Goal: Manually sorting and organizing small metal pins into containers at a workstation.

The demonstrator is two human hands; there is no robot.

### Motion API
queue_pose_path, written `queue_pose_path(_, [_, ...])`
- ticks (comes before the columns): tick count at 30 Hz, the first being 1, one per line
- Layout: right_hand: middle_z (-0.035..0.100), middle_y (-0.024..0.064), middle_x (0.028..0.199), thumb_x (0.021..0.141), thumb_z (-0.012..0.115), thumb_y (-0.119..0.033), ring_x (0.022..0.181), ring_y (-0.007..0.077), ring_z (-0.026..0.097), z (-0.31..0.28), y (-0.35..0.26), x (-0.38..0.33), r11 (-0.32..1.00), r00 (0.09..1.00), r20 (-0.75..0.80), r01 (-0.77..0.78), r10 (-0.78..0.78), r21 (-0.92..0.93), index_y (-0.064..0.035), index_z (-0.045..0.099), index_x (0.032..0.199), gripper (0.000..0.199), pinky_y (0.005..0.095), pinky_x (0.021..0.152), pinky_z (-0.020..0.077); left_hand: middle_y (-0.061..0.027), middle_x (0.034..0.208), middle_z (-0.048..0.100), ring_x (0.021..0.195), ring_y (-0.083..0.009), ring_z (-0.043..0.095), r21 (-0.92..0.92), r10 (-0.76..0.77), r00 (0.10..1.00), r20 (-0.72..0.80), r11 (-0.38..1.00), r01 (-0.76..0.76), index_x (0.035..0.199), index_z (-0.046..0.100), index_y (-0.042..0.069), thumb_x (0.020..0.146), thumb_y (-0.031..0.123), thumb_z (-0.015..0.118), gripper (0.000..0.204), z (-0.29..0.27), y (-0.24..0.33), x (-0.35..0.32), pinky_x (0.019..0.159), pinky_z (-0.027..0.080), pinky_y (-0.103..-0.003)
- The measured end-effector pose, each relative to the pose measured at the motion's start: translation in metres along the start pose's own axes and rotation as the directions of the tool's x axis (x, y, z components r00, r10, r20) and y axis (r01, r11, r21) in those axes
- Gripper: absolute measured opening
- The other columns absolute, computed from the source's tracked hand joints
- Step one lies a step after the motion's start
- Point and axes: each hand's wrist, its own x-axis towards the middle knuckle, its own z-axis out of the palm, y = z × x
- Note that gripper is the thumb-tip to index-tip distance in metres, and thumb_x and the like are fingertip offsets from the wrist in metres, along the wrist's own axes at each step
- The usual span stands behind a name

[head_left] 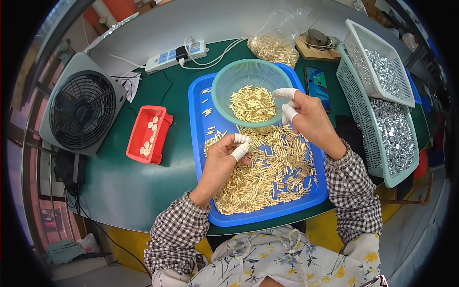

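A blue tray (201, 191) lies on the green desk (129, 191) directly in front of the person, and everything else is set around it. Loose brass pins (267, 177) are spread thin across the tray floor rather than heaped, which looks like a way to see and pick each one singly. A teal mesh bowl (224, 81) sits on the tray's far end, holding a smaller pile of the same brass pins (251, 103), close enough that either hand reaches it without stretching.

The left hand (222, 160) hovers over the tray's middle, just short of the bowl. Its fingers (240, 152), capped in white rubber cots, are pinched nearly closed; a pin is probably between them, but it is too small to make out. The right hand (308, 117) is raised at the bowl's right rim, its capped fingers (288, 113) curled loosely and a little apart, with nothing visibly gripped.

Left of the tray, a red bin (136, 143) holds a few pale round discs. Right of the tray stand two mesh baskets (354, 95) filled with silvery metal parts. Beyond the tray's far end are a clear bag of brass parts (275, 48), a phone (318, 83) and a power strip (174, 55). A box fan (83, 107) stands farther left, past the bin.
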Motion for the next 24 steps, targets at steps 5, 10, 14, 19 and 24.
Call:
queue_pose_path(5, [0.065, 0.0071, 0.078, 0.087, 0.05, -0.001, 0.055, 0.0061, 0.057, 0.006, 0.004, -0.01, 1.0, 1.0, 0.006, 0.024, -0.024, -0.018, 0.0022, 0.056, 0.115, 0.029, 0.0191, 0.05, 0.0472, -0.0063, 0.089, 0.062, 0.08, -0.0141, 0.062, -0.097, -0.017, 1.0, 0.02, 0.995, 0.019, 0.106, 0.057, 0.001, 0.09, 0.007, 0.055, 0.017, -0.005, -0.006, 0.003, 0.069, 0.054, -0.027])
queue_pose_path(10, [0.068, 0.0082, 0.083, 0.085, 0.054, -0.001, 0.059, 0.0074, 0.06, 0.019, 0.016, -0.031, 0.963, 0.99, 0.136, -0.011, -0.027, 0.27, 0.0015, 0.06, 0.109, 0.024, 0.0209, 0.054, 0.05, -0.0067, 0.092, 0.06, 0.082, -0.0131, 0.059, -0.32, -0.035, 0.997, 0.063, 0.946, 0.053, 0.108, 0.057, -0.001, 0.09, 0.007, 0.054, 0.02, -0.005, -0.008, 0.011, 0.071, 0.053, -0.025])
queue_pose_path(14, [0.068, 0.0102, 0.082, 0.084, 0.058, -0.003, 0.064, 0.0102, 0.063, 0.02, 0.025, -0.038, 0.994, 0.995, 0.103, -0.014, 0.003, 0.104, 0.0041, 0.062, 0.104, 0.022, 0.0228, 0.056, 0.0517, -0.0066, 0.093, 0.06, 0.083, -0.0132, 0.059, -0.336, -0.013, 0.996, 0.087, 0.941, 0.041, 0.108, 0.057, -0.001, 0.091, 0.008, 0.054, 0.02, -0.007, -0.015, 0.02, 0.073, 0.052, -0.027])
queue_pose_path(19, [0.068, 0.0084, 0.081, 0.084, 0.057, 0.0, 0.057, 0.0087, 0.061, 0.026, 0.032, -0.032, 0.992, 0.994, 0.093, 0.044, -0.055, 0.118, 0.0021, 0.063, 0.101, 0.018, 0.0221, 0.051, 0.0501, -0.0067, 0.093, 0.06, 0.085, -0.0131, 0.059, -0.311, -0.017, 0.996, 0.083, 0.949, 0.042, 0.108, 0.057, -0.001, 0.091, 0.008, 0.054, 0.02, -0.008, -0.015, 0.025, 0.075, 0.052, -0.027])
queue_pose_path(24, [0.068, 0.0088, 0.08, 0.084, 0.057, 0.0, 0.057, 0.0092, 0.061, 0.027, 0.034, -0.028, 0.993, 0.994, 0.097, 0.033, -0.044, 0.112, 0.0019, 0.063, 0.101, 0.018, 0.0227, 0.05, 0.0502, -0.0063, 0.094, 0.06, 0.084, -0.013, 0.059, -0.304, -0.028, 0.994, 0.106, 0.951, 0.059, 0.108, 0.057, -0.001, 0.09, 0.008, 0.054, 0.02, -0.008, -0.015, 0.028, 0.075, 0.052, -0.027])
